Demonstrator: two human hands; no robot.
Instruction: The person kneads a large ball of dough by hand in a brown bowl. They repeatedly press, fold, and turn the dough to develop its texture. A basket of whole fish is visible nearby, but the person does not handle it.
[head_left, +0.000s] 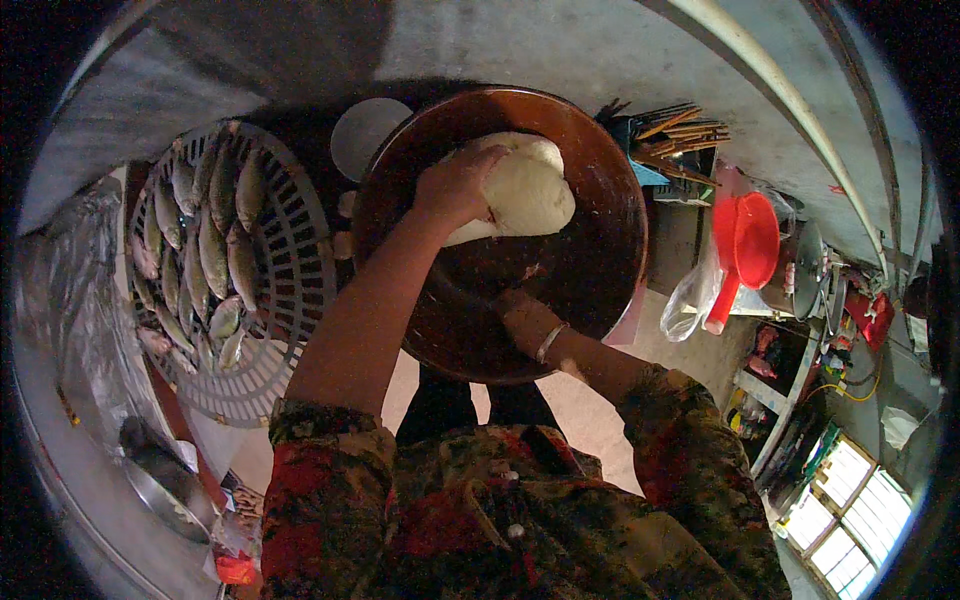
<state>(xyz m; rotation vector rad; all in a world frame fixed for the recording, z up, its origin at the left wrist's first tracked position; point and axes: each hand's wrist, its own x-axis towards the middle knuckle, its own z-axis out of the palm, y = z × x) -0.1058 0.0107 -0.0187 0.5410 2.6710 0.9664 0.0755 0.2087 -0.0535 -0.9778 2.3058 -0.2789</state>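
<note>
A deep brown basin (615, 247) stands before me, with a large lump of pale dough (529, 195) in its far part. My left hand (461, 184) grips the dough from its left side; some of the fingers are hidden behind the folded mass. Lower in the basin, apart from the dough, is my right hand (525, 319), with a bracelet (551, 343) at the wrist. Its fingers point down toward the dark bottom, near a few small bits stuck there. Shadow hides how those fingers are held.
Left of the basin, a slatted plastic basket (300, 217) holds several whole fish (212, 255). A pale round lid or disc (367, 139) lies behind. On the right are a bundle of sticks (679, 135), a red plastic ladle (754, 240) and a clear plastic bag (686, 300).
</note>
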